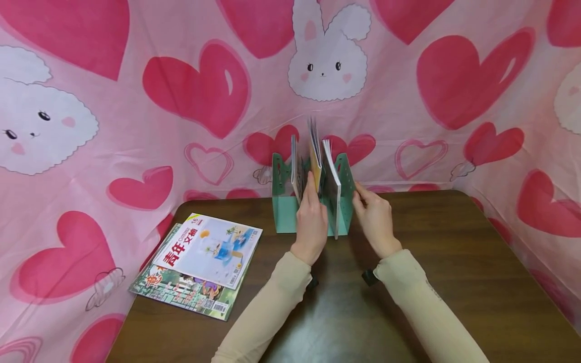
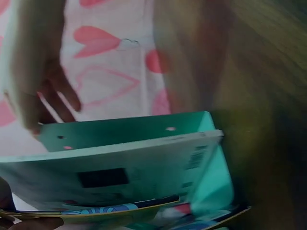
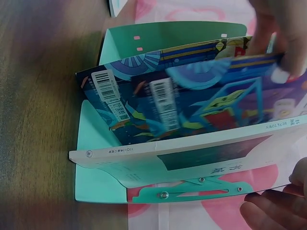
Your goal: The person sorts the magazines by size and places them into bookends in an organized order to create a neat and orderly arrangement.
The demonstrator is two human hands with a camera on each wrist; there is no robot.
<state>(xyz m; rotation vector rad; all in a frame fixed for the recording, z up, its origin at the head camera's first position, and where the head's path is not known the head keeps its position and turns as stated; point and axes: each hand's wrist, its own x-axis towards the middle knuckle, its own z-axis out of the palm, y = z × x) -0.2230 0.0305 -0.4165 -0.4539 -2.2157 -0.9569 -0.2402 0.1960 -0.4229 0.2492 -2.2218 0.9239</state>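
Note:
A green metal book stand [image 1: 286,214] stands at the back of the table with several thin magazines upright in it. My left hand [image 1: 312,222] grips a magazine with a yellowish edge [image 1: 315,151] in the middle of the stand. In the right wrist view its blue-purple cover [image 3: 206,105] shows, raised and slanting beside another blue magazine [image 3: 103,86]. My right hand [image 1: 375,217] pinches the stand's right end panel [image 1: 346,186]. A white magazine [image 1: 333,171] leans between that panel and my left hand. One more magazine [image 1: 294,166] stands at the left.
To the left, a white magazine with red lettering [image 1: 213,249] lies overlapping a green one [image 1: 181,295] on the brown wooden table [image 1: 454,282]. Pink cloth with hearts and rabbits [image 1: 395,116] hangs right behind the table and along its sides.

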